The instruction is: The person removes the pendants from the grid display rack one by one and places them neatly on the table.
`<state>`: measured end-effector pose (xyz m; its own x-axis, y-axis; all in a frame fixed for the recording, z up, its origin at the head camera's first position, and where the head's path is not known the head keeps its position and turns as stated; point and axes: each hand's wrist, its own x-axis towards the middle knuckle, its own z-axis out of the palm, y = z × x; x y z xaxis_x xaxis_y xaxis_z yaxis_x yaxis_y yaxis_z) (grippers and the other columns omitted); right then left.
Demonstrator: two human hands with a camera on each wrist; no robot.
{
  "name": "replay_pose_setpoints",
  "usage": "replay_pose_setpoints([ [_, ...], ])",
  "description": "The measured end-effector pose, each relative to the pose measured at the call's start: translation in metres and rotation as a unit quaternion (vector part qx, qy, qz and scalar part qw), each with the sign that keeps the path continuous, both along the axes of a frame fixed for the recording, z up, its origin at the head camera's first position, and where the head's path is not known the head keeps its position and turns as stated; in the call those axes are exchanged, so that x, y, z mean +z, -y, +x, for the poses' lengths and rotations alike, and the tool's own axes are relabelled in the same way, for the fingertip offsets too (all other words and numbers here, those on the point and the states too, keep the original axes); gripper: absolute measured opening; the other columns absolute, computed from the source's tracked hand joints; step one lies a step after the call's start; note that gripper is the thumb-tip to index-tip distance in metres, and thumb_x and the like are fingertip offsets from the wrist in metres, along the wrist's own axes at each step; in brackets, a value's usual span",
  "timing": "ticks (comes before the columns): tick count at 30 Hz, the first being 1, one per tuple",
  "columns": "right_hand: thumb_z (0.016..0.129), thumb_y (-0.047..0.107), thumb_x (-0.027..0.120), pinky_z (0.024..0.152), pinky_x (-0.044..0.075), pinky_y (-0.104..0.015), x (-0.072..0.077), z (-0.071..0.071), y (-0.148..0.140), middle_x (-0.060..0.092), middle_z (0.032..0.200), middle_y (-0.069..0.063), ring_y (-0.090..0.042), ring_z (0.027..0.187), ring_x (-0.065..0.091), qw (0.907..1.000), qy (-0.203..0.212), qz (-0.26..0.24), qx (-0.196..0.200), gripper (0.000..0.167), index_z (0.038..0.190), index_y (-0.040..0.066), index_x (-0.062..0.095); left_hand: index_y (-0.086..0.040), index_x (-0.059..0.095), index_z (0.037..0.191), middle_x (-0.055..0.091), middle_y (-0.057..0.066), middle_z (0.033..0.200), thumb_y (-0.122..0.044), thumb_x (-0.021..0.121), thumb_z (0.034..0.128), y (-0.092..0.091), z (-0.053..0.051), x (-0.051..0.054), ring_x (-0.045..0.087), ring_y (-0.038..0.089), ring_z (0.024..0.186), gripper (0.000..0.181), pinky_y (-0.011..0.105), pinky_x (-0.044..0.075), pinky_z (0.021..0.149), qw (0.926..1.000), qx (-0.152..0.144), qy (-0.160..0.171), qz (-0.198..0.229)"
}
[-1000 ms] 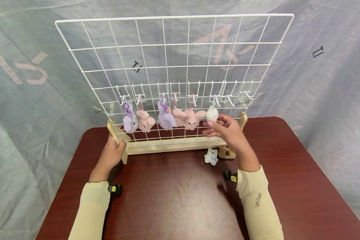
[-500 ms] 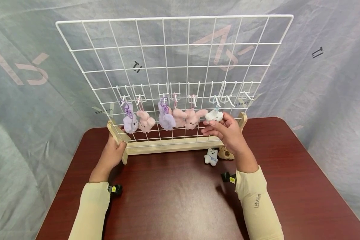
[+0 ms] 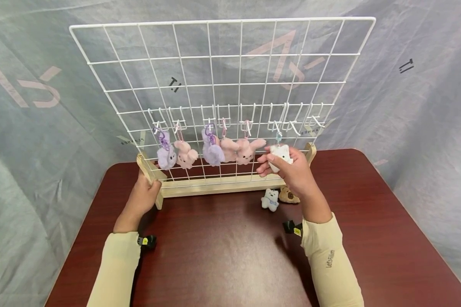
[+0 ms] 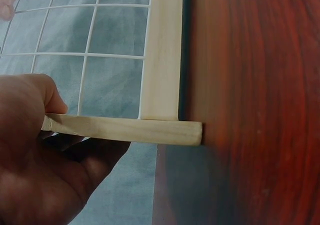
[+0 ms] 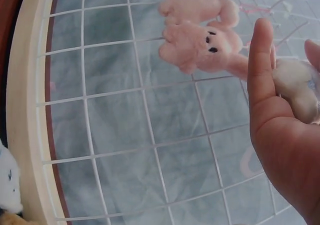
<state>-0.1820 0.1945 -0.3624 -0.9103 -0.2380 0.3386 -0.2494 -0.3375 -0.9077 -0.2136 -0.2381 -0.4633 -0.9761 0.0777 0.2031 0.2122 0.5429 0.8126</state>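
Note:
My right hand (image 3: 297,172) holds a white plush charm (image 3: 282,157) between thumb and fingers; its light blue strap hangs from a hook on the white wire grid (image 3: 226,56). In the right wrist view the same hand (image 5: 285,120) is beside the white plush (image 5: 296,85), close to a pink plush (image 5: 200,45). My left hand (image 3: 140,198) grips the wooden foot (image 3: 149,169) at the grid's left end. The left wrist view shows that hand (image 4: 45,160) with its thumb and fingers on either side of the wooden piece (image 4: 125,129).
Purple plushes (image 3: 166,156) and pink plushes (image 3: 246,152) hang from hooks left of my right hand. Empty hooks (image 3: 315,121) are at the right. A white bear plush (image 3: 270,200) and a brown plush (image 3: 289,195) lie on the dark red table (image 3: 215,256).
The white plush has turned from tilted to more upright, its face showing, and sits slightly further right and lower in my right hand. My left hand has stayed on the wooden foot.

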Motion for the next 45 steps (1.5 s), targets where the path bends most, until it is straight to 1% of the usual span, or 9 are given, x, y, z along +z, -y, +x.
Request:
replay_pose_setpoints([
  [4, 0.105, -0.001, 0.056, 0.065, 0.064, -0.035, 0.005, 0.004, 0.002, 0.080, 0.097, -0.008, -0.019, 0.073, 0.077, 0.9997, -0.002, -0.022, 0.009, 0.031, 0.136, -0.001, 0.055, 0.002, 0.022, 0.161, 0.049, 0.030, 0.155, 0.000, 0.045, 0.1006, 0.000, 0.000, 0.001, 0.051, 0.038, 0.133, 0.064, 0.056, 0.042, 0.108, 1.0000, 0.000, -0.001, 0.001],
  [9, 0.105, -0.004, 0.052, 0.061, 0.063, -0.034, 0.009, 0.007, 0.003, 0.079, 0.105, -0.011, -0.021, 0.073, 0.077, 0.9983, -0.004, -0.051, 0.028, 0.036, 0.141, 0.002, 0.052, 0.002, 0.022, 0.161, 0.045, 0.028, 0.160, 0.000, 0.044, 0.1005, 0.000, -0.002, 0.000, 0.051, 0.038, 0.137, 0.064, 0.054, 0.042, 0.108, 1.0000, -0.004, 0.000, 0.000],
  [16, 0.107, -0.001, 0.046, 0.065, 0.063, -0.034, 0.018, 0.015, 0.004, 0.075, 0.115, -0.008, -0.020, 0.078, 0.077, 0.9983, 0.002, -0.045, 0.038, 0.045, 0.150, 0.007, 0.042, 0.003, 0.021, 0.161, 0.049, 0.031, 0.153, 0.000, 0.045, 0.1013, 0.001, -0.001, -0.003, 0.051, 0.037, 0.133, 0.065, 0.053, 0.042, 0.108, 1.0000, -0.001, -0.005, -0.005],
  [19, 0.107, 0.001, 0.037, 0.068, 0.064, -0.035, 0.022, 0.019, 0.004, 0.074, 0.118, -0.008, -0.021, 0.081, 0.076, 0.9973, -0.004, -0.053, 0.051, 0.044, 0.150, 0.007, 0.042, 0.002, 0.021, 0.162, 0.053, 0.029, 0.146, -0.001, 0.045, 0.1018, 0.001, 0.000, -0.002, 0.053, 0.035, 0.128, 0.065, 0.049, 0.042, 0.106, 1.0000, -0.001, -0.007, -0.005],
  [23, 0.107, 0.001, 0.029, 0.069, 0.064, -0.036, 0.026, 0.023, 0.004, 0.074, 0.120, -0.010, -0.022, 0.083, 0.076, 0.9955, -0.017, -0.066, 0.067, 0.044, 0.149, 0.006, 0.042, 0.000, 0.022, 0.162, 0.053, 0.028, 0.147, 0.000, 0.046, 0.1016, 0.000, 0.001, -0.002, 0.053, 0.035, 0.130, 0.065, 0.047, 0.041, 0.106, 0.9999, -0.003, -0.012, 0.001],
  [31, 0.108, 0.003, 0.028, 0.068, 0.063, -0.034, 0.031, 0.029, 0.007, 0.074, 0.119, -0.011, -0.022, 0.080, 0.075, 0.9944, -0.024, -0.071, 0.074, 0.046, 0.153, -0.002, 0.032, 0.001, 0.020, 0.162, 0.048, 0.031, 0.152, 0.001, 0.044, 0.1019, 0.000, 0.000, -0.002, 0.050, 0.039, 0.135, 0.065, 0.059, 0.039, 0.111, 1.0000, -0.003, -0.004, 0.007],
  [37, 0.108, 0.003, 0.026, 0.068, 0.062, -0.031, 0.035, 0.034, 0.008, 0.075, 0.118, -0.010, -0.021, 0.078, 0.074, 0.9938, -0.033, -0.069, 0.080, 0.045, 0.150, 0.004, 0.038, 0.002, 0.019, 0.162, 0.044, 0.032, 0.157, 0.000, 0.042, 0.1015, 0.000, -0.002, -0.003, 0.048, 0.042, 0.139, 0.065, 0.063, 0.039, 0.113, 1.0000, -0.003, -0.001, 0.005],
  [42, 0.108, 0.004, 0.026, 0.066, 0.062, -0.031, 0.040, 0.040, 0.009, 0.075, 0.117, -0.010, -0.021, 0.077, 0.074, 0.9934, -0.045, -0.069, 0.080, 0.045, 0.152, 0.001, 0.036, 0.002, 0.021, 0.161, 0.048, 0.032, 0.153, 0.001, 0.043, 0.1017, 0.001, -0.003, -0.004, 0.049, 0.039, 0.137, 0.063, 0.057, 0.040, 0.111, 1.0000, -0.002, -0.010, -0.001],
  [45, 0.107, 0.003, 0.026, 0.065, 0.061, -0.031, 0.042, 0.042, 0.009, 0.075, 0.116, -0.010, -0.021, 0.076, 0.074, 0.9934, -0.052, -0.067, 0.077, 0.046, 0.152, 0.001, 0.036, 0.002, 0.024, 0.160, 0.051, 0.031, 0.148, 0.000, 0.044, 0.1016, 0.002, -0.004, -0.004, 0.051, 0.036, 0.133, 0.062, 0.043, 0.041, 0.109, 0.9998, -0.002, -0.018, -0.006],
])
